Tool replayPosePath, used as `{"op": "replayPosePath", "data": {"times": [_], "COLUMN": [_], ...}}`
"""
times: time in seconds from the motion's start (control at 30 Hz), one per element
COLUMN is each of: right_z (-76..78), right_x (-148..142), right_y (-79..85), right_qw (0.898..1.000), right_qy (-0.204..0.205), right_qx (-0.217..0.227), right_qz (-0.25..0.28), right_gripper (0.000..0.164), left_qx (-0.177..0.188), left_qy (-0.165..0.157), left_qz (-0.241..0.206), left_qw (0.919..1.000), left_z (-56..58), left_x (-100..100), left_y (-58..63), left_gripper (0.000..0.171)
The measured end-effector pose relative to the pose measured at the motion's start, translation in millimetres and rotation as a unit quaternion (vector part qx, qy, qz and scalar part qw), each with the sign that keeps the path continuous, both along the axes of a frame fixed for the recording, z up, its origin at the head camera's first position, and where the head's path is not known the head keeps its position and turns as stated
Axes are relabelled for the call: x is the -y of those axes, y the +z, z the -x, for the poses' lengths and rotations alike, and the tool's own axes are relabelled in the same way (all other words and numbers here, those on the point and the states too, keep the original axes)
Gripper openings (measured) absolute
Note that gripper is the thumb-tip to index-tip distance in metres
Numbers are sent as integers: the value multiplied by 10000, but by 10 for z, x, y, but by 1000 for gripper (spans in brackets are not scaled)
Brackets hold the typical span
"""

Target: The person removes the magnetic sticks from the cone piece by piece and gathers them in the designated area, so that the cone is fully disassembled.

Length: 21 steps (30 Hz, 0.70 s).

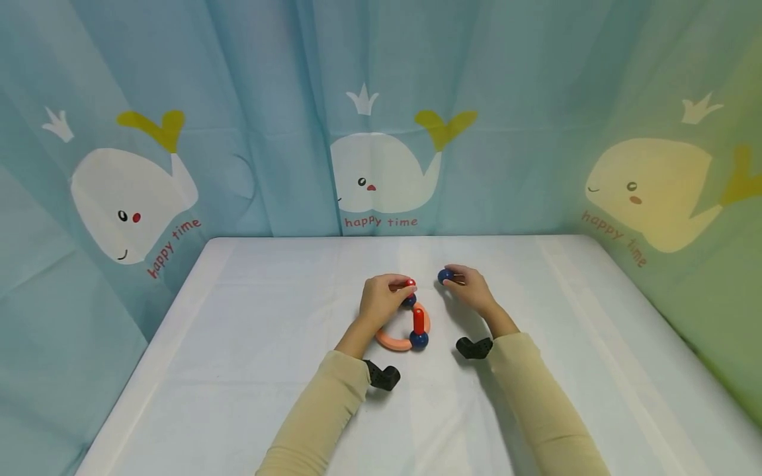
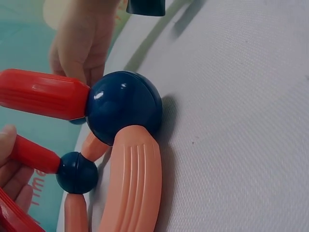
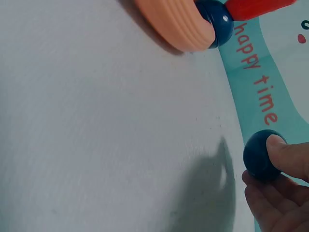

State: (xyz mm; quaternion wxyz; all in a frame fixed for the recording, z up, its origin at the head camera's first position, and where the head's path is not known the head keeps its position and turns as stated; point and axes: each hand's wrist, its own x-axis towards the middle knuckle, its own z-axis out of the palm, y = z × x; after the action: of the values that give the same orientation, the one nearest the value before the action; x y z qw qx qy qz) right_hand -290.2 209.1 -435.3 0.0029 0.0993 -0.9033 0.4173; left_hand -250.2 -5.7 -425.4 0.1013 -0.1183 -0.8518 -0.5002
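My left hand (image 1: 380, 301) pinches an upright red stick (image 2: 36, 155) that stands on a dark blue ball (image 2: 77, 173). This ball is part of a ring of orange curved sticks (image 1: 393, 342) lying on the table. On the ring's near side, another blue ball (image 1: 419, 340) carries a second upright red stick (image 1: 419, 321). Part of a further red stick (image 2: 15, 215) shows at the left wrist view's lower corner; the left hand hides that side in the head view. Right of the ring, my right hand (image 1: 474, 291) holds a loose blue ball (image 3: 259, 155) between thumb and fingers, above the table.
A white cloth covers the table (image 1: 238, 370). Behind it and at both sides hangs a blue-green curtain (image 1: 274, 132) with whale prints. Each wrist bears a black device (image 1: 474, 348) near the sleeve cuff.
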Motion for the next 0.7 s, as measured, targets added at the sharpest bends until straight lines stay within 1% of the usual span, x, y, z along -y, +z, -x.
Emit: {"op": "replayPosePath", "data": {"times": [0.1, 0.27, 0.47, 0.6, 0.7], "right_z": [-23, -37, -43, -49, -46], "right_x": [-7, -20, -40, -39, -38], "right_y": [17, 19, -27, -33, -32], "right_qw": [9999, 9993, 9994, 9995, 9994], "right_qy": [-133, -352, -219, -272, -306], "right_qx": [93, 70, 6, 6, 63], "right_qz": [-52, -132, -268, -187, -165], "right_gripper": [43, 43, 42, 43, 45], "left_qx": [-8, 46, 83, 25, 4], "left_qy": [26, 40, 49, 58, 14], "left_qz": [8, -17, -25, -12, -26], "left_qw": [10000, 10000, 10000, 10000, 10000], "left_z": [-6, -10, -10, -20, -37], "left_x": [1, -1, -9, -13, -11], "left_y": [3, 2, 3, 4, -8], "left_gripper": [22, 22, 23, 22, 26]}}
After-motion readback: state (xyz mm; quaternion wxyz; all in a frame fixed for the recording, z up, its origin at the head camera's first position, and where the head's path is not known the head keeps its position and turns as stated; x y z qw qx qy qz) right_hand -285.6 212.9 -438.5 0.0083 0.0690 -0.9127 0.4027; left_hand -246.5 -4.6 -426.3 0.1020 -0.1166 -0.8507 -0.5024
